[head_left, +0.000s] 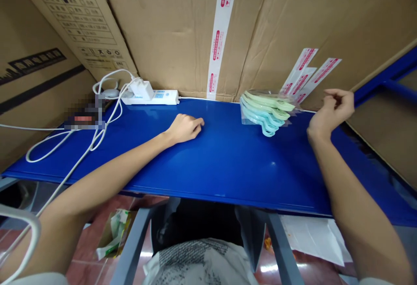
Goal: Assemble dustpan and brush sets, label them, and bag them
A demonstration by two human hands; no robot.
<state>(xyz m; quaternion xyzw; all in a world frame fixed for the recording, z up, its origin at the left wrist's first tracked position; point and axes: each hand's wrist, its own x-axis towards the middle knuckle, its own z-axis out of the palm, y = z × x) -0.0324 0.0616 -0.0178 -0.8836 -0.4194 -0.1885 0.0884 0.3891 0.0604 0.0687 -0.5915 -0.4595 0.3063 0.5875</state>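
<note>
hangers, probably bagged, between bare hands, power strip behind

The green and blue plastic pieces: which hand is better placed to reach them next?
Probably the right hand: it is nearer to the plastic pieces. The left hand lies across a wider gap of blue tabletop.

Pwr strip sits on desk at 11 o'clk, bagged hangers at 1, cables at 10, cardbd box behind.
</note>
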